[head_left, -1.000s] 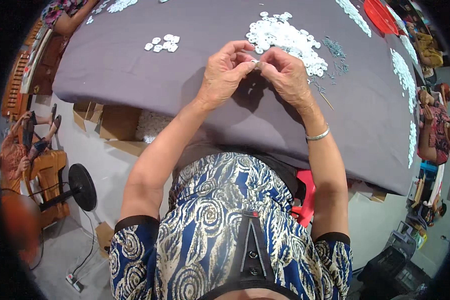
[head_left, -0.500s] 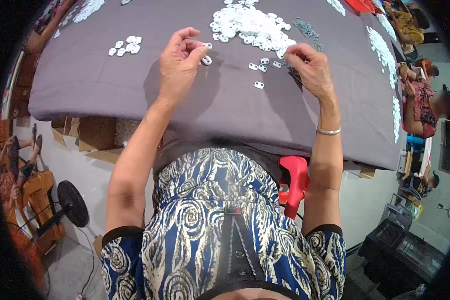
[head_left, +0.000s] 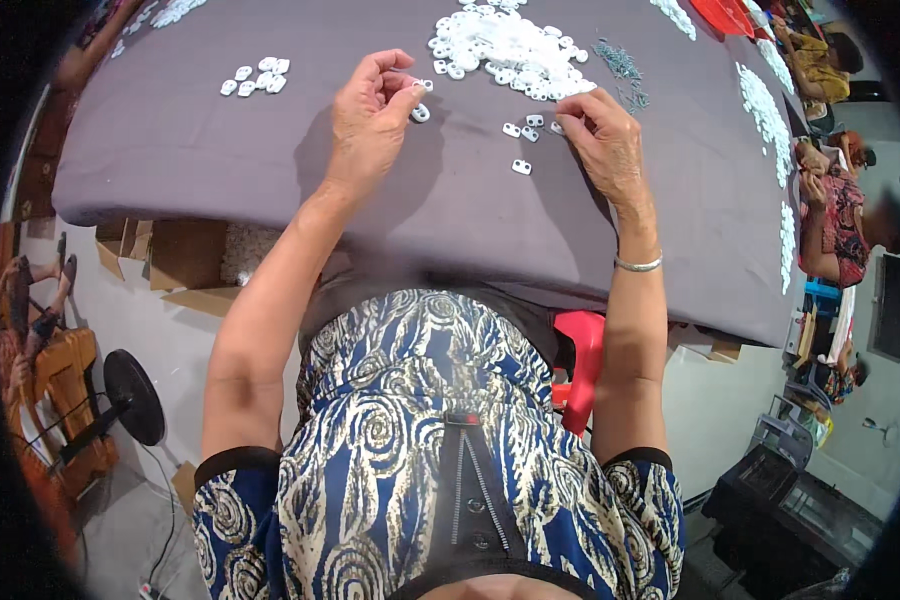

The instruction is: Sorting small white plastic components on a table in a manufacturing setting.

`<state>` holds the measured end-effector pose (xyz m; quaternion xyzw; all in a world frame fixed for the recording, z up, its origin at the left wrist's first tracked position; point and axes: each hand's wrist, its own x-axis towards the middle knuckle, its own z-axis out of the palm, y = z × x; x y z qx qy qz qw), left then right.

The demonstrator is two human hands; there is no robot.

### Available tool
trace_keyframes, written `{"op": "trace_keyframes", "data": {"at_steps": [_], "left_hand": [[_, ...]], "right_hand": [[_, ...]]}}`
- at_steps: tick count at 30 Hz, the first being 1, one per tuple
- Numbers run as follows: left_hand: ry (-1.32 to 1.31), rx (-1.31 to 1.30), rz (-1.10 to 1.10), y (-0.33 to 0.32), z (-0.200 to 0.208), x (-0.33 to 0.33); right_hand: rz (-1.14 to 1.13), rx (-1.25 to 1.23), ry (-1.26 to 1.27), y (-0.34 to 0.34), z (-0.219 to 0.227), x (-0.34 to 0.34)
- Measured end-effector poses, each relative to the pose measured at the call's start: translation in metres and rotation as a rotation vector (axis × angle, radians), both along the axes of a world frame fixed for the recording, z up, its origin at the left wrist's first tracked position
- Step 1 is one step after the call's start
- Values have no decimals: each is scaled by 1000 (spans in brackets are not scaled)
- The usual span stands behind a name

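My left hand (head_left: 368, 112) is closed, thumb and forefinger pinching a small white two-holed plastic piece (head_left: 427, 86). Just below those fingertips shows a white oval piece (head_left: 420, 114); whether it is held or lies on the cloth, I cannot tell. My right hand (head_left: 604, 142) has its thumb and fingers drawn together beside a white two-holed piece (head_left: 557, 128), which the thumb partly covers. Anything between those fingertips is too small to make out. Left of them, several loose two-holed pieces (head_left: 522, 167) lie on the grey cloth-covered table (head_left: 450, 215).
Beyond my hands is a large heap of white pieces (head_left: 505, 50), with a scatter of small grey screws (head_left: 622, 65) to its right. A small group of white pieces (head_left: 260, 78) lies at left. A red basket (head_left: 722, 14) stands far right, and people sit along the right edge.
My right hand has moved left and slightly down, from beside the screws to the nearest two-holed pieces. My left hand keeps its pinch almost unmoved.
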<state>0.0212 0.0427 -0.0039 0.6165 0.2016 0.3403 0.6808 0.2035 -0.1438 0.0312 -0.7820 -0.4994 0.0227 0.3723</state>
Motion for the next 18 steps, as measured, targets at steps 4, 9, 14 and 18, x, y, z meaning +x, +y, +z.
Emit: {"op": "trace_keyframes", "data": {"at_steps": [4,9,14,18], "left_hand": [[26,57,26,2,-2,0],[34,67,39,3,-3,0],[-3,18,59,1,1,-1],[24,27,82,2,0,1]], "right_hand": [[5,-9,-66,-4,-1,7],[40,-5,-92,-9,-5,11],[76,-56,-114,-5,-5,4],[48,-76,-106,-5,-1,0]]}}
